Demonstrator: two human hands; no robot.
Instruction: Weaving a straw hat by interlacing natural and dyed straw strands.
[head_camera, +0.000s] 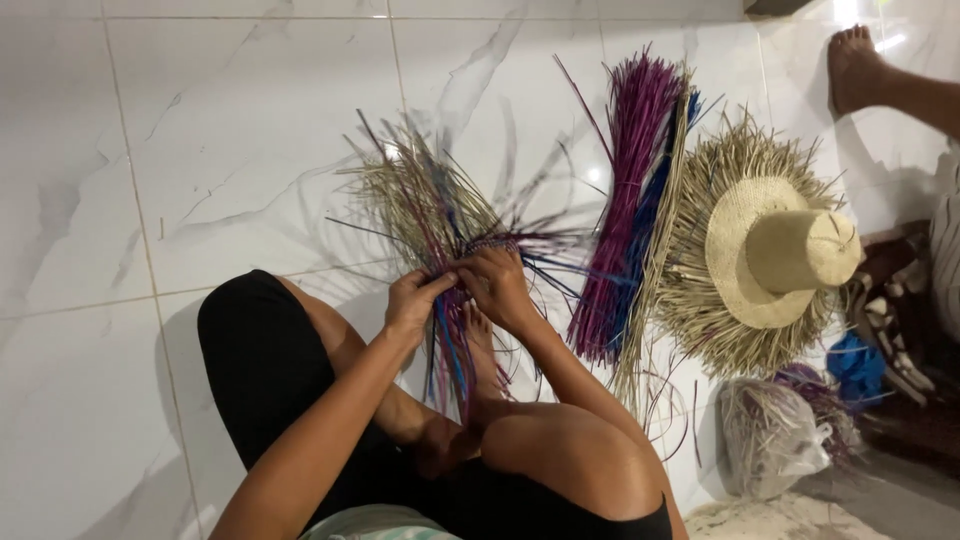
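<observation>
I sit on a white marble-look tiled floor (230, 150), knees drawn up. My left hand (415, 303) and my right hand (497, 285) both grip a bundle of straw strands (430, 205), natural, purple and blue, at the point where they are woven together. The loose ends fan outward across the floor, and some coloured strands (450, 360) hang down between my legs over my foot.
To the right lie a bundle of purple and blue straw (630, 200) and a half-woven straw hat (770, 250) with a frayed brim. A plastic bag of straw (770, 440) sits lower right. Another person's bare foot (855, 65) rests at top right.
</observation>
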